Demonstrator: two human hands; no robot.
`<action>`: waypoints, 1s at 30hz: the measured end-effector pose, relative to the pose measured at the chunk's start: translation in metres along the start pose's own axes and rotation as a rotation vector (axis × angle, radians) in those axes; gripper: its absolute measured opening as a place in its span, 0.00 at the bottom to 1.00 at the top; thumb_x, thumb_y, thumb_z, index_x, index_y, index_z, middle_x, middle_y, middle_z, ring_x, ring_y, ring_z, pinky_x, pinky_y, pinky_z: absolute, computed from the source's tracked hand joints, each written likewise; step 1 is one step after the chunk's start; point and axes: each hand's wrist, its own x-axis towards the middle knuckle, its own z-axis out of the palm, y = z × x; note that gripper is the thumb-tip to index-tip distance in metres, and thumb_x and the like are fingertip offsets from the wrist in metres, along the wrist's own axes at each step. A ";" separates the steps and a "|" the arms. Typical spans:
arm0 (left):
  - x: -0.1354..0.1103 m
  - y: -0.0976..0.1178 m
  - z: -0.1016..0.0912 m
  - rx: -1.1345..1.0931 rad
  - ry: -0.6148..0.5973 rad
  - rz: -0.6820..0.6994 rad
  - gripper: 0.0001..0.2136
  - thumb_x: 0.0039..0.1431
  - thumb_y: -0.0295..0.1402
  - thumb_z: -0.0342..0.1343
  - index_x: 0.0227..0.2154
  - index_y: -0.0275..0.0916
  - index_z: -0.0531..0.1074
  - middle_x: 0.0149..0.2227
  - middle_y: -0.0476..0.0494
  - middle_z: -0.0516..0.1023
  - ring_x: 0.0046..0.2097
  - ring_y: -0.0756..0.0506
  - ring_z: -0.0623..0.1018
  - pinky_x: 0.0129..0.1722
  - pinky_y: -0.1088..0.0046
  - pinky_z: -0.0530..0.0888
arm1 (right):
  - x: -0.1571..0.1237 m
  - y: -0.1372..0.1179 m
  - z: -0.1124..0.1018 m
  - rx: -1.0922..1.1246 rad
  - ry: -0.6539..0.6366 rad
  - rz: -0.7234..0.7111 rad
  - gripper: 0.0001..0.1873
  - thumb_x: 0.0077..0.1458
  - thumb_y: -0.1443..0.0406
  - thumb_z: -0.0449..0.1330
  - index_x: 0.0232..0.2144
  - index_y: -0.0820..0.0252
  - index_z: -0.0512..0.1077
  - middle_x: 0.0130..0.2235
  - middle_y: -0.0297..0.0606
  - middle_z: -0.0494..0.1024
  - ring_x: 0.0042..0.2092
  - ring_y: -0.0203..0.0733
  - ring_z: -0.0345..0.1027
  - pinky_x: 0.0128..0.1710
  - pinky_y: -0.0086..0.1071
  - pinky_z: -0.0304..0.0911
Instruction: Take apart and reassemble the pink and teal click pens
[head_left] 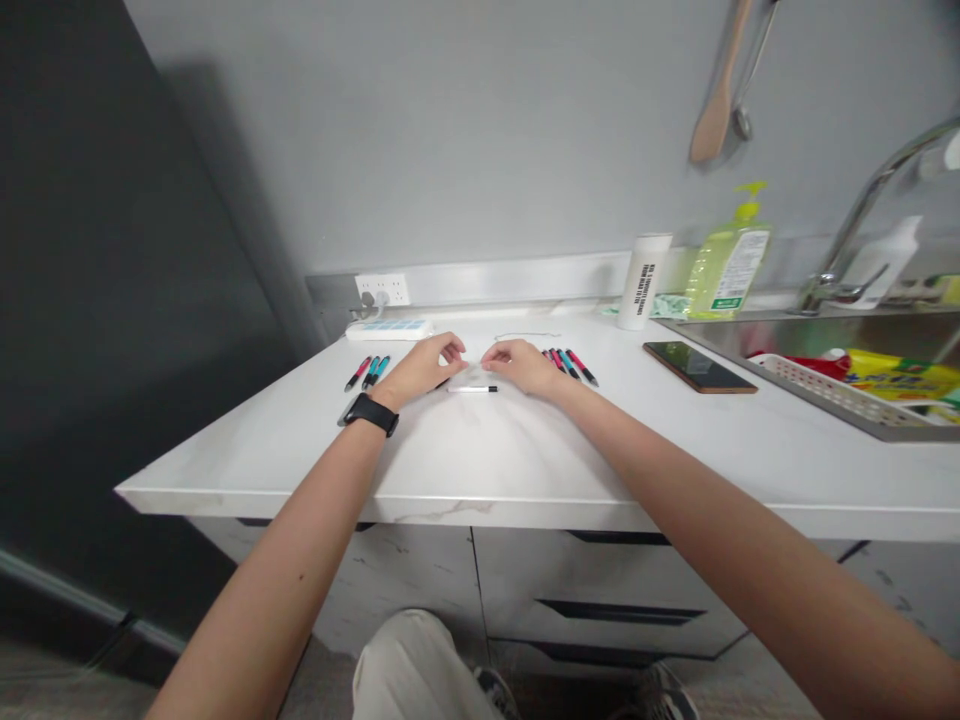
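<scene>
My left hand (429,368), with a black watch (370,411) on its wrist, is just above the white countertop (480,450), thumb and fingers drawn together. Facing it, my right hand (523,366) also has its fingers pinched. A small, pale, see-through thing (475,371) seems to lie between the fingertips; its kind is unclear. Directly in front of the hands lies a white pen (472,389) with a black end. Red and teal pens (367,373) lie beside my left hand, and several more pens (571,366) lie by my right hand.
A phone (699,367) lies on the right, near the sink (795,400). Behind it stand a white tube (643,283) and a green soap bottle (727,265). A power strip (390,330) sits at the back left. The counter's front edge (465,508) is close to me.
</scene>
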 end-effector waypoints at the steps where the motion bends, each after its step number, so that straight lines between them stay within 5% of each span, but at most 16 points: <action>1: 0.000 0.005 0.000 -0.047 -0.005 0.038 0.10 0.51 0.36 0.52 0.35 0.38 0.68 0.35 0.45 0.75 0.37 0.48 0.73 0.35 0.73 0.67 | 0.000 -0.002 0.001 0.127 -0.015 0.011 0.03 0.47 0.70 0.60 0.28 0.64 0.73 0.29 0.36 0.76 0.33 0.35 0.68 0.39 0.31 0.62; 6: 0.000 0.016 -0.002 -0.117 -0.002 0.076 0.09 0.53 0.37 0.52 0.32 0.37 0.71 0.34 0.45 0.76 0.35 0.49 0.73 0.34 0.74 0.67 | -0.002 -0.010 0.004 0.483 -0.025 0.086 0.06 0.42 0.70 0.63 0.27 0.64 0.70 0.25 0.32 0.74 0.29 0.31 0.67 0.35 0.28 0.61; 16: -0.001 0.009 -0.003 -0.261 -0.049 0.048 0.09 0.51 0.37 0.54 0.29 0.37 0.74 0.32 0.45 0.77 0.34 0.49 0.73 0.35 0.72 0.68 | -0.005 -0.013 0.005 0.503 -0.079 0.084 0.08 0.40 0.68 0.64 0.27 0.63 0.69 0.26 0.34 0.76 0.30 0.33 0.69 0.35 0.28 0.61; 22: -0.002 0.005 -0.002 -0.402 -0.084 -0.005 0.12 0.49 0.40 0.57 0.31 0.37 0.76 0.33 0.43 0.78 0.35 0.47 0.74 0.38 0.70 0.69 | -0.006 -0.015 0.004 0.533 -0.090 0.094 0.17 0.39 0.66 0.65 0.34 0.60 0.66 0.27 0.33 0.77 0.30 0.33 0.69 0.33 0.28 0.61; 26: -0.003 0.003 -0.003 -0.481 -0.066 -0.033 0.13 0.48 0.41 0.57 0.32 0.36 0.75 0.35 0.43 0.78 0.37 0.47 0.74 0.39 0.70 0.68 | -0.005 -0.013 0.004 0.446 -0.102 0.053 0.16 0.43 0.62 0.63 0.37 0.61 0.67 0.30 0.36 0.77 0.31 0.34 0.68 0.33 0.29 0.61; 30: -0.002 -0.004 -0.002 -0.531 0.071 -0.127 0.15 0.49 0.42 0.55 0.34 0.36 0.73 0.36 0.43 0.76 0.35 0.49 0.73 0.32 0.73 0.67 | -0.007 -0.009 0.004 0.021 -0.160 -0.087 0.10 0.42 0.65 0.64 0.31 0.62 0.73 0.35 0.38 0.76 0.35 0.36 0.67 0.39 0.32 0.61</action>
